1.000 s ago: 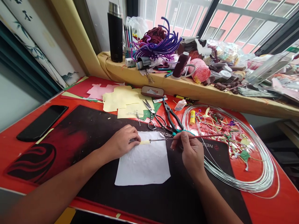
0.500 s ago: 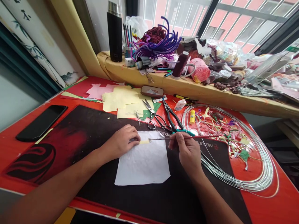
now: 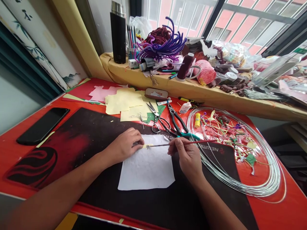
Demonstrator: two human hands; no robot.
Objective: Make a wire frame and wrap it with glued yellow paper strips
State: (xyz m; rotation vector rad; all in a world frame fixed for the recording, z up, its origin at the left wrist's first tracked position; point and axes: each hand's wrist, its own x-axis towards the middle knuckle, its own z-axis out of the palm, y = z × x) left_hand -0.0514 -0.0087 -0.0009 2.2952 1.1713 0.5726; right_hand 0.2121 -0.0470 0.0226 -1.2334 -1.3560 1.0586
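Note:
A white sheet (image 3: 148,169) lies on the black mat (image 3: 100,188). At its upper left, the fingers of my left hand (image 3: 128,144) are pinched on one end of a small pale yellow strip (image 3: 145,146), which rests on the sheet. My right hand (image 3: 187,155) is closed around a thin brush with a red handle (image 3: 206,141). The brush points left, and its tip meets the yellow strip close to my left fingertips.
Scissors (image 3: 155,116) and black pliers (image 3: 177,119) lie beyond the sheet, near yellow paper (image 3: 124,102). A wire coil (image 3: 273,179) surrounds scraps on the right. A phone (image 3: 43,126) lies left. Craft supplies crowd the window ledge (image 3: 216,95).
My right hand has moved left with the brush, so the tip is now nearer my left fingers along the strip. My left hand has stayed in place.

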